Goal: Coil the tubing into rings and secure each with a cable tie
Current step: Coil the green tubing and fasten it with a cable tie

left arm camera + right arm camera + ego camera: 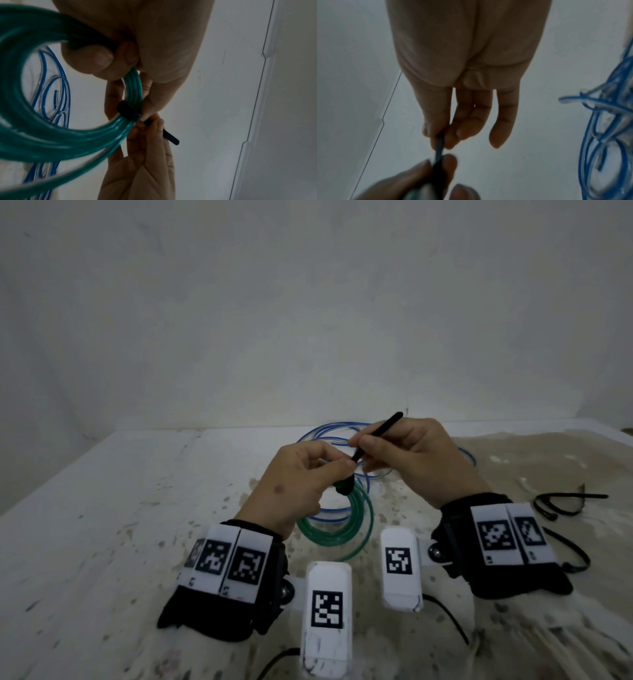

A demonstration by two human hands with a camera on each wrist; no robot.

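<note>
A coil of green tubing hangs from my left hand, which grips it at the top, lifted above the table; the coil fills the left wrist view as green tubing. A black cable tie wraps the green strands. My right hand pinches the tie's free tail, which sticks up and to the right; in the right wrist view the tail runs from its pinching fingers to my left hand. Loose blue tubing lies on the table behind both hands.
Several spare black cable ties lie on the table at the right, beside a beige cloth. The white, stained table meets a plain wall at the back. More blue tubing loops at the right edge of the right wrist view.
</note>
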